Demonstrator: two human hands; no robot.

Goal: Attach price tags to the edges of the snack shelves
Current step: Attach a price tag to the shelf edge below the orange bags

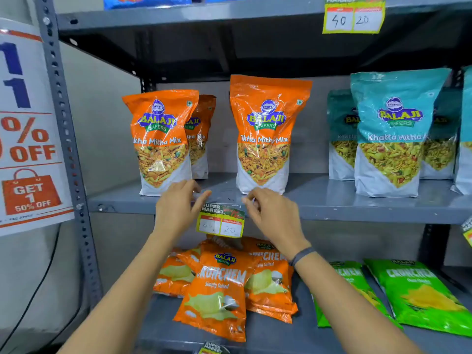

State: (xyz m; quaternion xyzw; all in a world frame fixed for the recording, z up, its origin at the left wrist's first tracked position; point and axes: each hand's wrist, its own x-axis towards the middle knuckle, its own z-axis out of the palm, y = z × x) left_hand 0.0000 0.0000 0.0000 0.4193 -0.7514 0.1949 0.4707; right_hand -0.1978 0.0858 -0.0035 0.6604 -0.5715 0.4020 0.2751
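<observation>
2 hands (176, 208) (268, 213), each grip pinching "SUPER MARKET" price tag (221, 221) "40"/"20", below Balaji bags (263, 134).

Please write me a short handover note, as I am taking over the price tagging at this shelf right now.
Left hand: fingers at the top left corner of the price tag, pinch unclear.
Right hand: fingertips pinched at its top right corner.
The tag, marked 40 and 20, hangs on the middle shelf edge below the orange Tikha Mitha Mix bags.
Done: the top shelf tag is up.
Left: confirm this tag is stuck; tags at the right and bottom frame edges are only partly visible.
</observation>
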